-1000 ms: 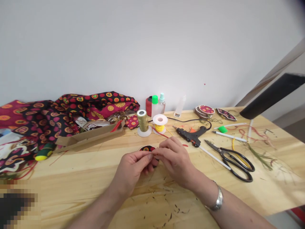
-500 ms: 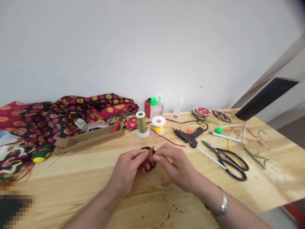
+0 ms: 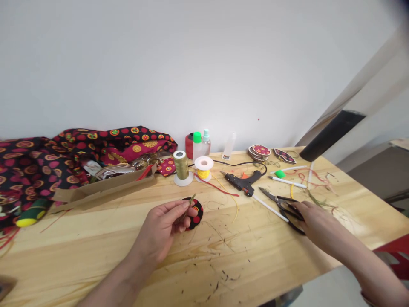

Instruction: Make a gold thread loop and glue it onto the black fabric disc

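Left hand [image 3: 162, 226] pinches a fabric disc [image 3: 194, 212]; right hand [image 3: 315, 221], outstretched, closes on scissors [image 3: 281, 202].

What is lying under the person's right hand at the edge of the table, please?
The right hand covers the black scissors: blades and part of the handles show; the rest of the handle loops is hidden.
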Demonstrator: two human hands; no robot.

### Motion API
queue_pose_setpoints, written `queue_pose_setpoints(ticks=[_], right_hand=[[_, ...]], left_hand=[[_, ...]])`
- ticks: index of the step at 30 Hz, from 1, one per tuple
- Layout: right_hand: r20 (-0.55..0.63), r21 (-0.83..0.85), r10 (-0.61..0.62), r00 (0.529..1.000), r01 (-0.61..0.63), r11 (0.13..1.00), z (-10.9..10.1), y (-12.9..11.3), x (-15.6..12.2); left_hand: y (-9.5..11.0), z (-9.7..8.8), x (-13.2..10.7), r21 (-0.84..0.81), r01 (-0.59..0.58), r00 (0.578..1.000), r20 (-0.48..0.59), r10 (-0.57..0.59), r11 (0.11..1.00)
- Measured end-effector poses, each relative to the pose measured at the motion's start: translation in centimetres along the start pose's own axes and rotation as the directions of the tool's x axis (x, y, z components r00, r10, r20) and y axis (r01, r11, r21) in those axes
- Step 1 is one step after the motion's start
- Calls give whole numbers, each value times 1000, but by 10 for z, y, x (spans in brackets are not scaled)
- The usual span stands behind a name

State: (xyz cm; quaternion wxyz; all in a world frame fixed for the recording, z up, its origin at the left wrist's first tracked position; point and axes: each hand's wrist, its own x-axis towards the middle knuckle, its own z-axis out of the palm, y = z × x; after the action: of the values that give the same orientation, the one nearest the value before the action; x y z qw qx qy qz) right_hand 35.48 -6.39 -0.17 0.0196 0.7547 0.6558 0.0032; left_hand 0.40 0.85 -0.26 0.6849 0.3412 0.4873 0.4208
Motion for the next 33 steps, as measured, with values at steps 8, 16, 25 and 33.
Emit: queue_pose_setpoints(ticks=[8, 16, 25, 33], right_hand=[[-76, -33, 98, 992, -100, 994, -12, 13, -8], [-189, 308, -221, 957, 272, 912, -34, -59, -13], [-255, 313, -485, 837, 546, 777, -31, -153, 24], [-308, 218, -490, 816, 562, 798, -19, -160, 32]], left_hand=[[-1, -1, 0, 74, -30, 999, -20, 31, 997], [-9, 4, -4, 664, -504, 844, 244, 477, 552], [0, -7, 0, 532, -428, 858, -16, 514, 731], [9, -6, -9, 420, -429, 869, -53, 493, 800]])
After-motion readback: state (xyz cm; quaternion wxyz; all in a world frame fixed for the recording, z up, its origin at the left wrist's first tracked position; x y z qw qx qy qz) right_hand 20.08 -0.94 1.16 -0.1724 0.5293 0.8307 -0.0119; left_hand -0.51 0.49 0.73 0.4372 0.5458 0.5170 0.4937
